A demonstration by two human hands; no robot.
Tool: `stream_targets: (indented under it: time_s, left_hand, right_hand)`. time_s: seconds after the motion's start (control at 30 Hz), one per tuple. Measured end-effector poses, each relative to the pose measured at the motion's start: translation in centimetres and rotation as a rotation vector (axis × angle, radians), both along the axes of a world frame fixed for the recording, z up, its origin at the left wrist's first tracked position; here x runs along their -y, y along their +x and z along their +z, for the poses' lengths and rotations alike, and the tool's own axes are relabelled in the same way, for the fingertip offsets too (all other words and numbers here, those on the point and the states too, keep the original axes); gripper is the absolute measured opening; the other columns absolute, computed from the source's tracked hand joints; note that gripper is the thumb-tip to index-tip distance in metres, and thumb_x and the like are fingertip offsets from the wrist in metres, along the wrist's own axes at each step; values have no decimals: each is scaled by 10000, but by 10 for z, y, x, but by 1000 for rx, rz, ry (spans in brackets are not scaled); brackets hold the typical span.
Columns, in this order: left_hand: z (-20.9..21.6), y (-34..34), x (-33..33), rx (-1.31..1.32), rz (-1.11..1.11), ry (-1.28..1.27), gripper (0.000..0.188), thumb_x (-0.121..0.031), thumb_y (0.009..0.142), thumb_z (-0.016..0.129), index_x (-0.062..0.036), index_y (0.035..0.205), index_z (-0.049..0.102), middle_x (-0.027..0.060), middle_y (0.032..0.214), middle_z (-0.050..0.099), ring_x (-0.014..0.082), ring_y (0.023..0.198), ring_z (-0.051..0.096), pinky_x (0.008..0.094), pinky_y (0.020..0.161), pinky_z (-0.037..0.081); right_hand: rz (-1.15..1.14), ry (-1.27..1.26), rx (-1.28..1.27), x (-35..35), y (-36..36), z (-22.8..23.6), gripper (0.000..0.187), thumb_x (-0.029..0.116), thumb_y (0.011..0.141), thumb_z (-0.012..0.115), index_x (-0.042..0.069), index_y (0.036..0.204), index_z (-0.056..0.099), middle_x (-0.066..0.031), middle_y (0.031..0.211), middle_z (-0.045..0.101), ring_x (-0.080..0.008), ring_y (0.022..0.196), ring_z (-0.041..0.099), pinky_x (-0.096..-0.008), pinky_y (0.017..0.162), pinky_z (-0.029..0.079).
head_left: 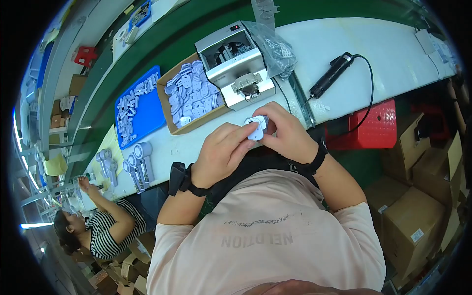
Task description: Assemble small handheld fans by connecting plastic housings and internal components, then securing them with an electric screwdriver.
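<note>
Between my two hands, close to the bench's front edge, is a small pale lavender plastic part [255,132] with rounded corners. My left hand [223,150] is closed, its fingertips pressed on the part's near left side. On the other side my right hand [290,135] grips it between thumb and fingers. The part's underside is hidden by my fingers. Just beyond my hands stands a silver screw feeder [223,71]. To the left of it, an open cardboard box [170,115] holds many similar lavender plastic parts [192,93].
A black electric screwdriver [330,77] with a cord lies on the white bench [314,42]. Left are a blue tray [147,115] of small parts and several lavender handheld fans [142,160]. A red stool [371,125] and cartons [413,221] stand right; a co-worker in stripes [115,226] sits left.
</note>
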State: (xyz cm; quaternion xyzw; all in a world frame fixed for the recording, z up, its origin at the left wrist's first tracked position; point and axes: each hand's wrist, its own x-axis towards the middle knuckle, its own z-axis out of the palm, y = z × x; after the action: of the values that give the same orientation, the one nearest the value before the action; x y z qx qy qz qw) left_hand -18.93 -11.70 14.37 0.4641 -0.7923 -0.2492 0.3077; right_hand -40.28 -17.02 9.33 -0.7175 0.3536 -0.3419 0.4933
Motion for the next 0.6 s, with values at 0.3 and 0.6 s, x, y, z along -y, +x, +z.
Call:
stream_targets:
  time_s: [0.3,0.6]
  left_hand:
    - [-14,-21,21,-202,154,-306,349,-99,772,881,-85,1080,720,121,1154,669,297,961,642,378,765,529]
    - [-31,-17,22,-117,97,-310,350,-84,777,862,-111,1103,737,106,1164,669,304,986,631,405,843,523]
  right_hand:
    - [-8,11,2,2,-1,-2,449,47,810,773,18,1223,598,-93,1067,585,-185,788,638,-301,693,547]
    - [-51,-42,45,1,0,-10,450,57,816,787,26,1225,603,-89,1053,581,-182,769,625,-294,675,538]
